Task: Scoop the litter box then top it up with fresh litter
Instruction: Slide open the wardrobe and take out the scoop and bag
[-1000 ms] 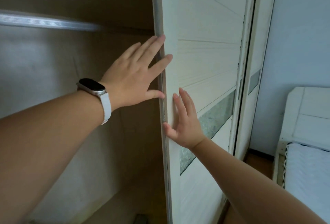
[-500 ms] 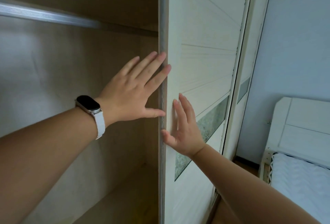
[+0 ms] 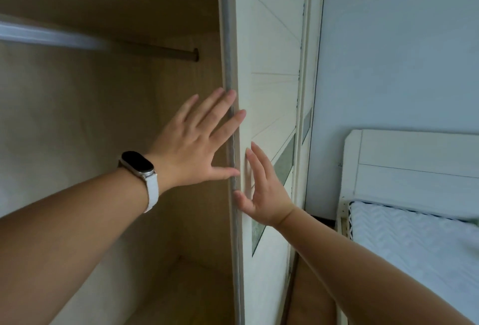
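We are pressing our left grip [image 3: 189, 148] and right grip [image 3: 261, 192], both flat-fingered and holding nothing, against the leading edge of a stiff, likely heavy sliding wardrobe door [image 3: 269, 65], litter box nowhere in sight.

Left of the sliding door [image 3: 269, 91] there's the wardrobe's bare wooden bottom shelf [image 3: 181, 288]. Right of the door, past a strip of brown floor [image 3: 307, 296], a white bed [image 3: 414, 158] carries a quilted white mattress [image 3: 414, 244].
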The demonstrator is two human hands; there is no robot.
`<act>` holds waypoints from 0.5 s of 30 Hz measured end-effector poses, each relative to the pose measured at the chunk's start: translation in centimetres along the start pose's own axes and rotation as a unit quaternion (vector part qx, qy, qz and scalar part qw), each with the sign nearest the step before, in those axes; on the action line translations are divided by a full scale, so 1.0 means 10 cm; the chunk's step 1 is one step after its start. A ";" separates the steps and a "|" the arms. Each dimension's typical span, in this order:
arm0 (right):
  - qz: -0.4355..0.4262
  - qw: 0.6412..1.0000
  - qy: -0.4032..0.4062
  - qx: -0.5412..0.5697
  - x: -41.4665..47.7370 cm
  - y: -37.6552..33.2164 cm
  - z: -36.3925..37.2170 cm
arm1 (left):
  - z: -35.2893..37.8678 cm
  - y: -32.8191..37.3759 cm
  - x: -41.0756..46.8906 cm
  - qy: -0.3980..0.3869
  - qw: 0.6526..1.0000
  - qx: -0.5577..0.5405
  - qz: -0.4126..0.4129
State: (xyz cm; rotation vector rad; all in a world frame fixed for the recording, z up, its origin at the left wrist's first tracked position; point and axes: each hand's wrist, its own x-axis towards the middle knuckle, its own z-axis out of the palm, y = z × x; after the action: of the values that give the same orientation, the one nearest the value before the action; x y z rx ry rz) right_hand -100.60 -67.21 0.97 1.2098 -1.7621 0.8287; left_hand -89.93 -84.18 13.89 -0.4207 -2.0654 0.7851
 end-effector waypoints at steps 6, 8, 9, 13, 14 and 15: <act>0.032 0.999 -0.024 -0.019 0.03 0.27 0.00 | 0.27 0.05 0.19 0.010 0.999 -0.030 -0.008; 0.028 0.999 -0.022 -0.014 0.05 0.37 0.02 | 0.38 0.04 0.25 0.020 0.999 -0.039 -0.005; 0.026 0.999 -0.018 -0.012 0.05 0.42 0.04 | 0.43 0.05 0.28 0.027 0.999 -0.043 -0.003; 0.027 1.000 0.000 -0.008 0.07 0.60 0.13 | 0.60 0.07 0.39 0.040 0.998 -0.055 -0.007; 0.029 1.000 0.000 -0.009 0.08 0.65 0.15 | 0.63 0.07 0.42 0.042 0.998 -0.055 -0.006; 0.031 0.999 -0.001 -0.010 0.08 0.70 0.16 | 0.67 0.08 0.45 0.045 0.998 -0.053 -0.004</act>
State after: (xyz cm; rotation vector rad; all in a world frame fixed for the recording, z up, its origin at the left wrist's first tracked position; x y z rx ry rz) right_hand -107.81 -66.60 0.50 1.1492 -1.8130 0.8440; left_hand -98.00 -83.65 13.24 -0.4970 -2.0293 0.6412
